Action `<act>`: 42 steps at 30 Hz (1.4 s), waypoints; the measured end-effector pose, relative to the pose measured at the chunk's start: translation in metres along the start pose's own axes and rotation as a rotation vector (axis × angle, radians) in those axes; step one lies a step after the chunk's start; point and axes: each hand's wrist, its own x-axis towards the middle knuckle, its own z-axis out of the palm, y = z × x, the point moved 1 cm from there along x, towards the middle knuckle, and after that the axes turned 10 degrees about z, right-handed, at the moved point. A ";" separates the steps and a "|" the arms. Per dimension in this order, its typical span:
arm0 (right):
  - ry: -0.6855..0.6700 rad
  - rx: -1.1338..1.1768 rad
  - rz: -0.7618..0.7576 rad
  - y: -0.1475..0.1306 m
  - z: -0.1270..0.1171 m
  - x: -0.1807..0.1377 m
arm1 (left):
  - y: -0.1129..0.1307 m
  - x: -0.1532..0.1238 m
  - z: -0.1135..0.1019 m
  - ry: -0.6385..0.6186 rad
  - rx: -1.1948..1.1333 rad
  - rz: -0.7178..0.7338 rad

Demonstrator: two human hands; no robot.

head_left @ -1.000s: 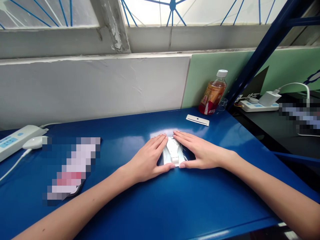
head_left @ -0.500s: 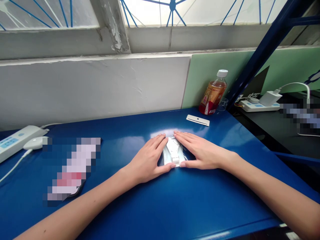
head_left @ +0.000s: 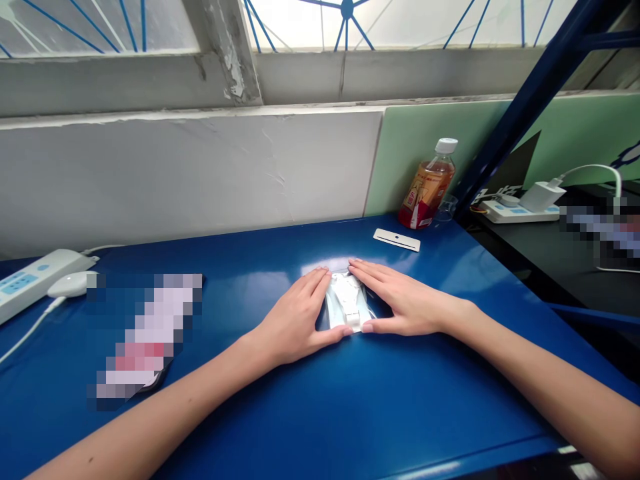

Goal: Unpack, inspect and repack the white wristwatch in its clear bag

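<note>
A small clear plastic packet [head_left: 349,303] lies flat on the blue tabletop, with a white object inside whose kind I cannot make out. At its left edge rests my left hand [head_left: 300,320], fingers stretched forward and thumb on the packet's near edge. My right hand [head_left: 400,303] lies opposite, its fingers extended toward the far edge and its thumb by the near right corner. Both palms face down. The packet stays on the table between the hands, touched at its sides, not lifted.
A blurred-out phone [head_left: 155,333] lies left, near a white power strip [head_left: 40,277] with a charger [head_left: 73,285] and cable. Behind my right hand are a flat white strip [head_left: 397,240] and a drink bottle [head_left: 429,187]. A blue metal post [head_left: 515,110] rises at right.
Almost nothing differs. The fingers of my left hand have drawn back slightly from the packet's top left, so a bit more of it shows.
</note>
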 end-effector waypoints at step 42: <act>0.137 0.063 -0.028 -0.001 -0.008 0.004 | -0.007 -0.001 -0.001 0.024 0.024 -0.006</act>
